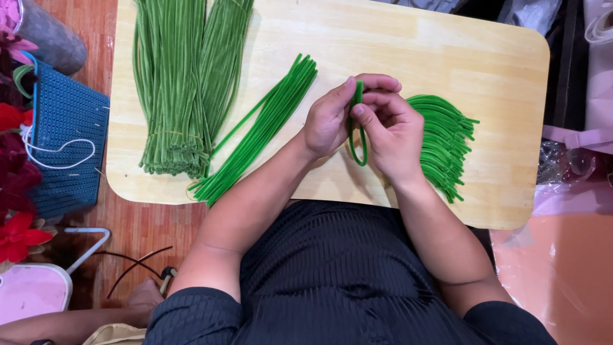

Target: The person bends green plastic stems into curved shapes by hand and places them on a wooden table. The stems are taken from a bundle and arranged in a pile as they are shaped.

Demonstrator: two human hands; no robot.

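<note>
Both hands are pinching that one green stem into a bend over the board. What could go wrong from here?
1. The left hand and right hand grip the bent green stem only near its top; it may spring out of the pinch.
2. The right wrist sits right beside the pile of curved stems, so a sweep could scatter them.
3. The straight stems reach the wooden board edge and might slide off.

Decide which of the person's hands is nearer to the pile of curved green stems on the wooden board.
Right. The right hand lies directly beside the pile of curved green stems, its back touching or almost touching them. The left hand is farther away, on the other side of the right hand.
</note>
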